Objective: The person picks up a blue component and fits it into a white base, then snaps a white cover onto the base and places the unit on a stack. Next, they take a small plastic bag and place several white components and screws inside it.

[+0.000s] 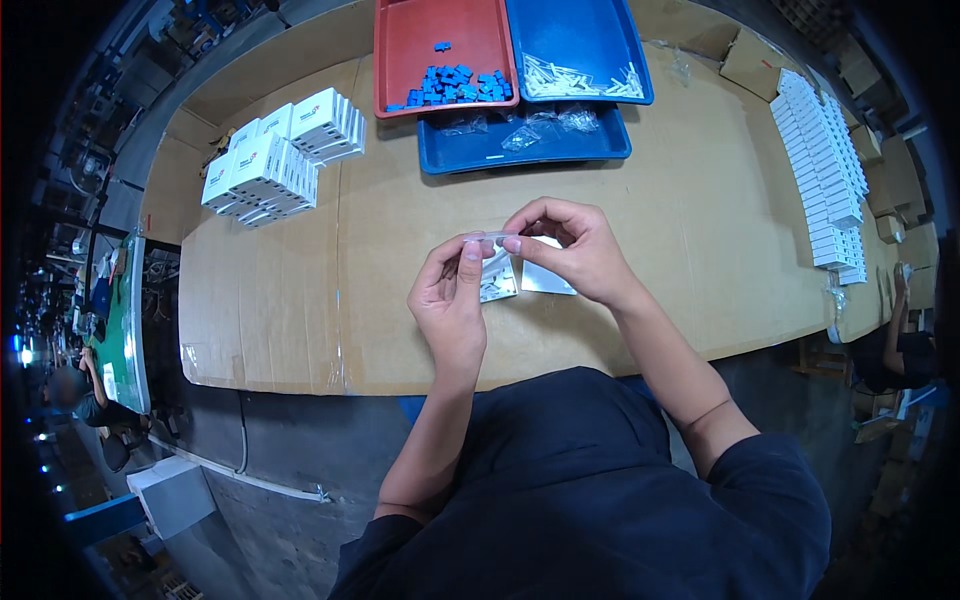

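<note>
Above the cardboard-covered table (400,350), my left hand (450,295) and my right hand (582,250) pinch the two ends of a clear plastic piece (490,237). It looks like a small thin bag or strip; its exact kind is too small to make out. Thumbs and forefingers of both hands are closed on it. Just beneath, partly hidden by the fingers, is a small white box (498,288) with light bits showing in it. Beside it, under my right hand, lies a flat white panel (550,279), perhaps its lid.
A red tray (445,25) with small blue parts and a blue tray (570,30) with white sticks rest at the back. A lower blue tray (460,158) holds clear plastic bags. White boxes (270,165) are stacked at left, more white boxes (820,175) at right.
</note>
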Demonstrator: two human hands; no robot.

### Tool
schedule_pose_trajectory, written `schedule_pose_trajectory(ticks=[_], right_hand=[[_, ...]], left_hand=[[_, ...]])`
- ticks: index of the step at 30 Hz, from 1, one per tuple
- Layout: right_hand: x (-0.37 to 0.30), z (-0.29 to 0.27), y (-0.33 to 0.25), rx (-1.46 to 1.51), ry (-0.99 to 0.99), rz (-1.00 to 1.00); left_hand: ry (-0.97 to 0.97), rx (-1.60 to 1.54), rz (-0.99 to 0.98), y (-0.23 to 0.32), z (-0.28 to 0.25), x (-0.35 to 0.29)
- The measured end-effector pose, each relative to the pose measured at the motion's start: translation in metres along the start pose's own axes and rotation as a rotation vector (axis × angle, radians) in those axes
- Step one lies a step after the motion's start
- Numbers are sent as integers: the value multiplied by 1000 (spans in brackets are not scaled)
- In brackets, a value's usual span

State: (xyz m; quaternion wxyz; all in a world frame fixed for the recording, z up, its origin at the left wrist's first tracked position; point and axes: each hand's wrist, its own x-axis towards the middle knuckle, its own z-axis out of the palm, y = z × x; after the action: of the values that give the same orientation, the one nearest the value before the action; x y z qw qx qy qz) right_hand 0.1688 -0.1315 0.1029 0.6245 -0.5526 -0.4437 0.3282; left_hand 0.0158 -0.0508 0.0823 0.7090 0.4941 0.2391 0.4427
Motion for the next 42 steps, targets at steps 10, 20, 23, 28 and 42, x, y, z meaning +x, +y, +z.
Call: schedule_pose_trajectory(ticks=[10,20,23,28,42], right_hand=[[-13,17,7,332,167,177],[-17,18,9,334,188,165],[-16,19,7,339,202,174],[-17,16,10,286,186,166],[-18,20,13,314,170,107]], left_hand=[[20,65,21,1,3,-3],[17,86,20,2,1,-4],[35,71,10,3,2,-5],[31,79,42,2,2,-5],[11,71,106,0,1,-8]])
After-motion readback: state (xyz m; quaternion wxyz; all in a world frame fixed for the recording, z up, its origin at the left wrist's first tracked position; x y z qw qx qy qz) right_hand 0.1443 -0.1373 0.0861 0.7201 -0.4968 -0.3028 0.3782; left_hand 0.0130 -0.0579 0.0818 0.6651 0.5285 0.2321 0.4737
